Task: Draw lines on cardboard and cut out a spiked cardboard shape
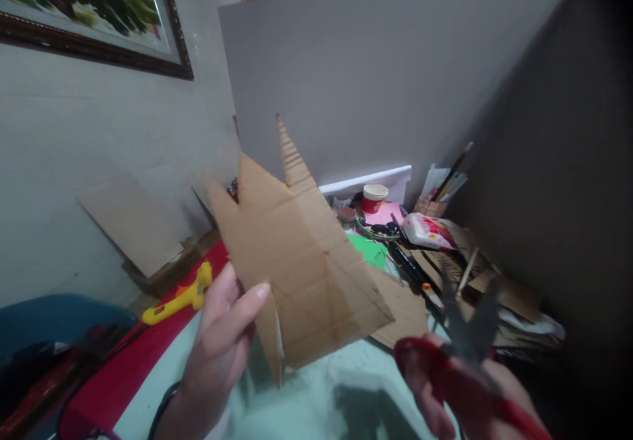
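Observation:
My left hand [222, 334] holds up a brown cardboard cutout [297, 255] with pointed spikes along its top; thumb and fingers pinch its lower left edge. My right hand [459, 394], blurred at the lower right, grips red-handled scissors [465, 347] whose grey blades are spread apart and point up. The scissors are to the right of the cardboard and apart from it.
A pale green table top [316, 400] lies below. Behind are a yellow glue gun [180, 298] on red cloth, a red paper cup [373, 198], a white packet [428, 230], green paper [370, 250], cardboard scraps [494, 288], a brush holder [430, 204] and a grey board [376, 70].

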The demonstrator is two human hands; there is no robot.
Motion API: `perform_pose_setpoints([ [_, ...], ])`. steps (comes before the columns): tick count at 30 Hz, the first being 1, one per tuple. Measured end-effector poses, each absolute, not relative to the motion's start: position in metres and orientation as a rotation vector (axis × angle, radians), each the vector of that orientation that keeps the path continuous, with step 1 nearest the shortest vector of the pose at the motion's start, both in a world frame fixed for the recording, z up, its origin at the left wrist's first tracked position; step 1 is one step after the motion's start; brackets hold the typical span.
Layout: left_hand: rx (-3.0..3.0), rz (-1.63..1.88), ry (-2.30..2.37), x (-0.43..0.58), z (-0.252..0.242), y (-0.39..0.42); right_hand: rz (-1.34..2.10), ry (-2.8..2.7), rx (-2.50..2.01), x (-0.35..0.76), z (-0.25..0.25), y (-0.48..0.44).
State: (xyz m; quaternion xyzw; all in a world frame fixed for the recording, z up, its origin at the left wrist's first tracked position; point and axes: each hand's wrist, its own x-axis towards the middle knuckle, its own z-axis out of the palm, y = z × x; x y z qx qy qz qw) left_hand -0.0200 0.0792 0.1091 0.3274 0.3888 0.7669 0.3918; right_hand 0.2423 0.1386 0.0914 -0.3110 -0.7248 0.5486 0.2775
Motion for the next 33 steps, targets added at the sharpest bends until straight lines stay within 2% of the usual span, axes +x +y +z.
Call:
perform_pose_setpoints([
  [5,0.960,1.765,0.988,-0.015,0.111,0.078,1.266,-1.533,-0.749,0.245,0.093,0.143],
  [12,1.028,1.574,1.208,-0.003,0.113,0.082,1.212,-1.887,-0.938,0.219,0.099,0.125],
  [16,0.880,1.569,1.224,-0.003,0.106,0.087,1.144,-1.803,-0.974,0.211,0.096,0.120],
  [22,0.930,1.322,1.173,0.009,0.109,0.082,1.078,-1.636,-0.948,0.213,0.094,0.125],
  [29,0.926,1.284,1.151,0.010,0.112,0.082,1.102,-1.609,-0.977,0.212,0.095,0.126],
  [33,0.914,1.438,1.170,0.004,0.111,0.086,1.072,-1.646,-0.963,0.218,0.098,0.130],
])
